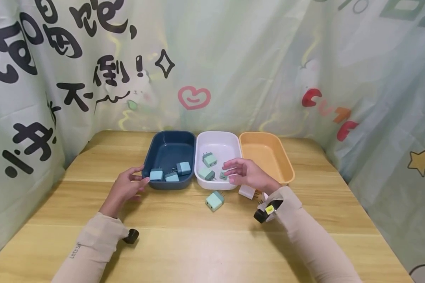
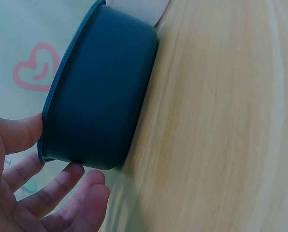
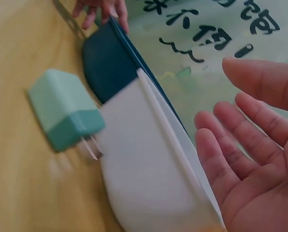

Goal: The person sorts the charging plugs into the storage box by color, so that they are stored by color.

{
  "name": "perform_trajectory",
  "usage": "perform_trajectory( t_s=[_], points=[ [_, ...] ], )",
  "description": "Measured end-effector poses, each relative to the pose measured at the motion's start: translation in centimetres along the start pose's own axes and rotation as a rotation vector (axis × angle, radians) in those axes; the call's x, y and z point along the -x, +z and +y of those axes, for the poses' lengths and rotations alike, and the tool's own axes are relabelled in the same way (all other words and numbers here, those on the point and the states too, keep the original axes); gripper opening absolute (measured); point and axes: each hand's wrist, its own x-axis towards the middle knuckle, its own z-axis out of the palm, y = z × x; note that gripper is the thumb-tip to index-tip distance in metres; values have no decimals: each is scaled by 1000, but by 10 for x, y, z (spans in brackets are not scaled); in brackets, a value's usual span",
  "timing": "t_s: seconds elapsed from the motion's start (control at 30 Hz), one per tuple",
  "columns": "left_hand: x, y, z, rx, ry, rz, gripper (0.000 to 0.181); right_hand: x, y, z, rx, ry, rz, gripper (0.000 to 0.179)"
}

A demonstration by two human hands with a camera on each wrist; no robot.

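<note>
My left hand (image 1: 127,186) is at the left end of the dark blue tray (image 2: 100,92), its thumb at the rim and its fingers loosely bent beside the end wall. Three light blue plug chargers (image 1: 183,168) lie in that tray. Over the right front of the white tray (image 1: 217,137), my right hand (image 1: 246,173) holds nothing, its fingers loosely bent and apart. Three green plug chargers (image 1: 209,159) lie in the white tray, one partly behind the fingertips. Another green charger (image 3: 69,108) lies on the table just in front, its metal prongs showing.
An orange tray (image 1: 265,147) stands to the right of the white one, all three side by side. White chargers (image 1: 247,192) lie on the wooden table (image 1: 205,247) before it, partly hidden by my right wrist. A printed curtain (image 1: 241,59) hangs behind.
</note>
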Motion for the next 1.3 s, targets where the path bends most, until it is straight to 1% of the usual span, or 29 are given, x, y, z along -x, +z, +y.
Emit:
perform_trajectory(
  t_s=[0.1,0.27,0.47,0.6,0.73,0.9,1.0,1.13,1.3],
  points=[
    [0,0,2,-4,-5,-2,68,8,5,0,11,1,-30,44],
    [-1,0,3,-6,-12,-4,69,21,14,3,60,15,-88,44],
    [-1,1,3,-5,-13,-6,68,30,21,13,135,3,-158,45],
    [-1,1,4,-3,-10,-7,68,32,25,20,142,8,-164,46],
    [-1,0,4,-2,-2,-6,68,33,28,26,142,16,-151,48],
    [0,-1,4,-3,10,-9,68,32,31,31,197,27,-132,49],
    [0,-1,4,1,11,-10,68,32,32,33,221,45,-135,49],
    [0,-1,5,6,10,-11,68,30,35,36,211,87,-153,51],
    [0,-1,3,1,7,-10,67,28,39,38,202,118,-162,57]
  ],
)
